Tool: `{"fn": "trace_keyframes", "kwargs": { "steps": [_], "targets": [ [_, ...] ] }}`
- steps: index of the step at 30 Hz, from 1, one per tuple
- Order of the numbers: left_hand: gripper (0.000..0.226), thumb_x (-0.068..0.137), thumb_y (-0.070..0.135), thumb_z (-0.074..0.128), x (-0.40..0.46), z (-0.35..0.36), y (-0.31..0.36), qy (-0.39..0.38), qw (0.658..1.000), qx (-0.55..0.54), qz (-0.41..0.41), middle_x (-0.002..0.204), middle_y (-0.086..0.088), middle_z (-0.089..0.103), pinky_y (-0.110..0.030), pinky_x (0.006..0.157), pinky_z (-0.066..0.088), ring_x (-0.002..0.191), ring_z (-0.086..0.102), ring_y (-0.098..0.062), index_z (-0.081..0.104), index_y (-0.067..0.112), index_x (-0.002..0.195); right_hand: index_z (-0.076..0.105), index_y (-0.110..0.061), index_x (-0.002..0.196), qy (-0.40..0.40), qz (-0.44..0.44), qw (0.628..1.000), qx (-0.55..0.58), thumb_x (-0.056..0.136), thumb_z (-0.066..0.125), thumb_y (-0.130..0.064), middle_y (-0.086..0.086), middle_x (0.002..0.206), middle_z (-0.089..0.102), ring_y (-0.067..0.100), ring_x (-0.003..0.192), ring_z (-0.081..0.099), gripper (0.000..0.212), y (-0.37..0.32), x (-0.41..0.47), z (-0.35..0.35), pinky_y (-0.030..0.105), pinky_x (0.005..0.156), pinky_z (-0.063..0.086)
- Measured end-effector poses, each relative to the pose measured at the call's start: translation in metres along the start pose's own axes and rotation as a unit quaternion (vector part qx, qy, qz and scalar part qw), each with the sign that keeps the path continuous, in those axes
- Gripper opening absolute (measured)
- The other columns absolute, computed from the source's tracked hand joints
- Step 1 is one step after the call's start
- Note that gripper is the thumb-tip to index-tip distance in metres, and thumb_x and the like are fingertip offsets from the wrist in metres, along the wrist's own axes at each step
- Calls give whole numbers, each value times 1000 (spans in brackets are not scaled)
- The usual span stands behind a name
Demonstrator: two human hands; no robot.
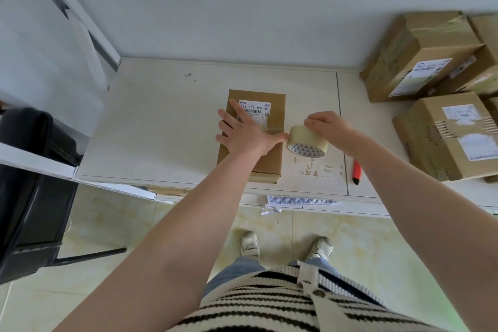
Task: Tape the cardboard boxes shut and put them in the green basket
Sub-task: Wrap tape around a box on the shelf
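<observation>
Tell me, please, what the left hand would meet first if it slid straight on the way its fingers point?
The left hand lies flat on the cardboard box, pointing away towards the wall. It would first cross the white label, then pass the box's far edge onto bare table.

White table with boxes, tape and a cutter on it

The table (161, 127) carries a flat cardboard box (252, 151) near its middle, its near end reaching the front edge; a roll of clear tape (307, 140) sits just right of the box, a red cutter (356, 172) lies further right near the front edge, and a pile of taped boxes (442, 105) fills the right end
</observation>
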State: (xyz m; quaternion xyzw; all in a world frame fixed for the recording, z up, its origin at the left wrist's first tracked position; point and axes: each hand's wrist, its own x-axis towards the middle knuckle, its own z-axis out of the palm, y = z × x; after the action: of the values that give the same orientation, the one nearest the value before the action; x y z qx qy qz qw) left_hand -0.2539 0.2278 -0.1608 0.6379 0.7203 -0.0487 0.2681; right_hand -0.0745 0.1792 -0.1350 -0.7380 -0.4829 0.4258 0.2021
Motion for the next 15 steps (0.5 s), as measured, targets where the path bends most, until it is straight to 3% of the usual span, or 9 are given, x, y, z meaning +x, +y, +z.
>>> {"fn": "trace_keyframes", "kwargs": {
  "steps": [4, 10, 15],
  "targets": [
    [158, 46, 88, 66, -2, 2, 1, 11, 1000, -5, 9, 158, -24, -12, -60, 112, 15, 145, 3, -44, -29, 13, 147, 66, 0, 94, -26, -20, 999, -41, 101, 48, -26, 11, 83, 55, 22, 78, 49, 33, -3, -8, -9, 31, 68, 37],
    [155, 47, 84, 68, -10, 0, 7, 1, 1000, -22, 15, 158, -24, -13, -62, 111, 15, 144, 3, -46, -28, 17, 148, 66, -16, 88, -43, -42, 990, -124, 98, 52, -25, 2, 85, 63, 20, 81, 57, 19, -17, -12, -15, 28, 68, 43],
    [151, 41, 80, 69, -11, -5, 12, -66, 976, -209, -17, 156, -17, 3, -60, 111, 24, 140, 13, -42, -23, 28, 150, 68, -18, 81, 21, -77, 983, -163, 93, 59, -34, 2, 79, 67, 18, 73, 62, 22, -43, -17, -41, 35, 70, 51]
  ]
}}
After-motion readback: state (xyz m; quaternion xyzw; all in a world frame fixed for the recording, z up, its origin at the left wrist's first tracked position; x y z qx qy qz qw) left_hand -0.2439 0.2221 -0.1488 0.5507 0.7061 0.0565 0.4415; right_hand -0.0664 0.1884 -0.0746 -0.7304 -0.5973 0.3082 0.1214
